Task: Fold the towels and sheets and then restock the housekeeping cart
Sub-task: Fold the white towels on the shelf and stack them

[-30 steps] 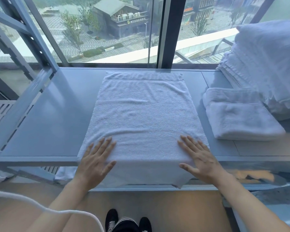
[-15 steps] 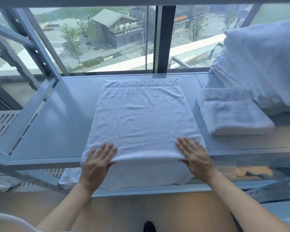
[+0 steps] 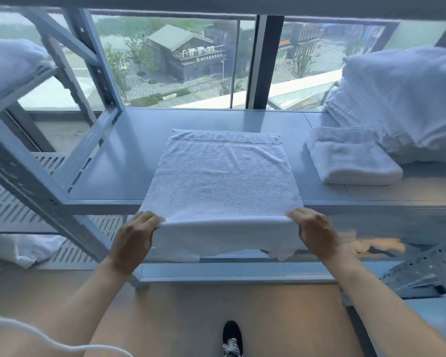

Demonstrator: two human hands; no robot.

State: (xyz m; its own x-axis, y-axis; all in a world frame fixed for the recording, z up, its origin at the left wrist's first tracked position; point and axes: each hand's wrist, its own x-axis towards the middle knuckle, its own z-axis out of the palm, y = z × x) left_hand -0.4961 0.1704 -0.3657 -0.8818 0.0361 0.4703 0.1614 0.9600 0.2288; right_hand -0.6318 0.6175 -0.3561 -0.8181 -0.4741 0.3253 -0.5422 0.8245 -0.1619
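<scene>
At the counter (image 3: 129, 161) by the window: white towel (image 3: 224, 181) spread flat, near edge hanging over the front.
Left hand (image 3: 134, 238) and right hand (image 3: 317, 233) both pinching the towel's near fold at its corners. Folded towel (image 3: 350, 161) and tall stack (image 3: 402, 104) to the right.

Behind the shelf you see a big window (image 3: 180, 63) with a dark frame post (image 3: 264, 63). Outside stands a grey building (image 3: 186, 54) with small trees (image 3: 119, 63). Below you is a black shoe (image 3: 232, 338) on the wooden floor (image 3: 204, 310), and a white cable (image 3: 36, 338) at the left.
</scene>
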